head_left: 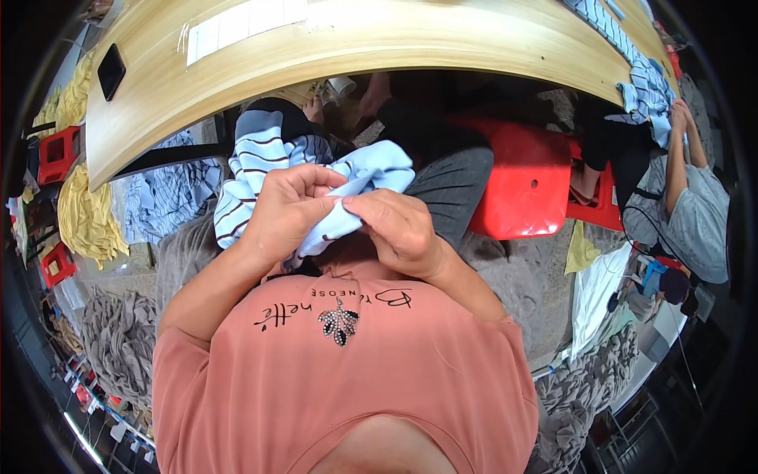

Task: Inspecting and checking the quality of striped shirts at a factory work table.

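Note:
A light blue garment with dark stripes (241,186) lies bunched over my lap, in front of my chest. My left hand (288,209) pinches its plain blue cloth between thumb and fingers. Close beside it, my right hand (399,229) grips the same fold, thumb and forefinger pressed together at the edge. The two hands nearly meet there. A loose flap of plain blue cloth stands up behind my fingers. Whether anything small lies between the fingertips is hidden.
Ahead is a wooden table (442,47) with a phone (111,72) and white paper strips (245,30). A red stool (525,186) stands at my right. Heaps of yellow cloth (91,213) and blue striped cloth (170,189) lie left. Another person (687,205) handles striped cloth at far right.

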### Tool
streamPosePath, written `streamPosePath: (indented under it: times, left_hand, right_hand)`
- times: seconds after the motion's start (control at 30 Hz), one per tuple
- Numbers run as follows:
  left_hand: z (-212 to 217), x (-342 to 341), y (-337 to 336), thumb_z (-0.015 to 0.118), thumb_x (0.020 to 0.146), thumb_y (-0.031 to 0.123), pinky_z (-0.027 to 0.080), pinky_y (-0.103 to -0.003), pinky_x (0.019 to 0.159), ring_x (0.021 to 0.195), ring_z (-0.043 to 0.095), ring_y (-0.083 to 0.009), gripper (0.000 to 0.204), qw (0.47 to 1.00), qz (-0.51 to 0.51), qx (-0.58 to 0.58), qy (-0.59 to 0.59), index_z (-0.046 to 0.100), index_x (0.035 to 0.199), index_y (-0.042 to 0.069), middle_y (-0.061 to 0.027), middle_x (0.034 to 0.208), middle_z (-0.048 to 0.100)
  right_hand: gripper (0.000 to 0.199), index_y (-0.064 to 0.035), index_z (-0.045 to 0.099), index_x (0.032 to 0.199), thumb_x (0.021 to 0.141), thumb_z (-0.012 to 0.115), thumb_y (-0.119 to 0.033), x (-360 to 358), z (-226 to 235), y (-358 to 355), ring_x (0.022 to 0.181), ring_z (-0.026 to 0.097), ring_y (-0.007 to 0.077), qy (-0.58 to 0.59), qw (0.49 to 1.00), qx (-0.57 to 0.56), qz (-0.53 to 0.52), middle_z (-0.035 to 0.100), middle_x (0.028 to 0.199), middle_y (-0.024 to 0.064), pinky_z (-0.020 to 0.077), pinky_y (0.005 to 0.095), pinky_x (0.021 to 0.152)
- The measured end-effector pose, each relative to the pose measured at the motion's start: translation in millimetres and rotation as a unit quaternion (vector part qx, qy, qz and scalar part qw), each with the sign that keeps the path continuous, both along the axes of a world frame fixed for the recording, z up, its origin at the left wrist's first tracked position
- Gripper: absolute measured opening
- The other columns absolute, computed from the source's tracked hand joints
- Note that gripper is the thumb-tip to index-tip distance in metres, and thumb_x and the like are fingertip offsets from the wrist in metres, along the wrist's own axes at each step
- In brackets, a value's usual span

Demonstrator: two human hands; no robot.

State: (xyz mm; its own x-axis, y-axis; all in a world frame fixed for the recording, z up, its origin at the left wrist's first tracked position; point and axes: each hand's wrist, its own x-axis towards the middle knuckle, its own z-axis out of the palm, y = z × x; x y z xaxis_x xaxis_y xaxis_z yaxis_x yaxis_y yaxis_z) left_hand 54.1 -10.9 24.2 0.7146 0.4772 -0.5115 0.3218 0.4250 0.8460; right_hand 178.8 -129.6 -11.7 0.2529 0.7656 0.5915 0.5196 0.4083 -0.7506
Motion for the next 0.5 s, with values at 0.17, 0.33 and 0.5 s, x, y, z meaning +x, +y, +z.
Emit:
streamPosePath:
  times: [0.17, 0.33, 0.5]
  left_hand:
    - [-5.9, -0.2, 6.4, 0.059, 0.078, 0.002, 0.040, -0.019, 0.052, 0.061, 0.050, -0.0044, 0.005, 0.991, -0.108, 0.023, 0.077, 0.059, 0.080, -0.002, -0.0011, 0.073, 0.059]
    - [-5.3, 6.0, 6.2, 0.056, 0.080, 0.003, 0.038, -0.018, 0.051, 0.060, 0.048, -0.0040, 0.004, 0.999, 0.027, -0.015, 0.032, 0.056, 0.078, 0.000, 0.0001, 0.069, 0.056]
    - [3.2, 12.6, 1.1, 0.058, 0.079, 0.002, 0.040, -0.019, 0.053, 0.060, 0.050, -0.0049, 0.005, 0.995, 0.082, -0.059, 0.012, 0.058, 0.082, -0.002, -0.0029, 0.072, 0.058]
  right_hand:
    - [0.030, 0.0051, 0.057, 0.087, 0.057, 0.059, 0.009, -0.9, 7.0, -8.8, 0.057, 0.059, 0.0256, -0.032, 0.999, -0.009, 0.013, 0.059, 0.073, 0.0145, 0.0463, 0.0306, 0.048]
    - [0.026, -0.0011, 0.052, 0.077, 0.060, 0.067, -0.013, -2.7, 9.9, -8.0, 0.051, 0.051, 0.0212, -0.047, 0.993, -0.055, 0.094, 0.046, 0.061, 0.0058, 0.0412, 0.0316, 0.043]
    - [0.022, -0.0011, 0.051, 0.077, 0.059, 0.061, -0.009, -3.5, 10.5, -7.1, 0.051, 0.051, 0.0209, -0.068, 0.991, -0.047, 0.106, 0.047, 0.063, 0.0053, 0.0406, 0.0317, 0.043]
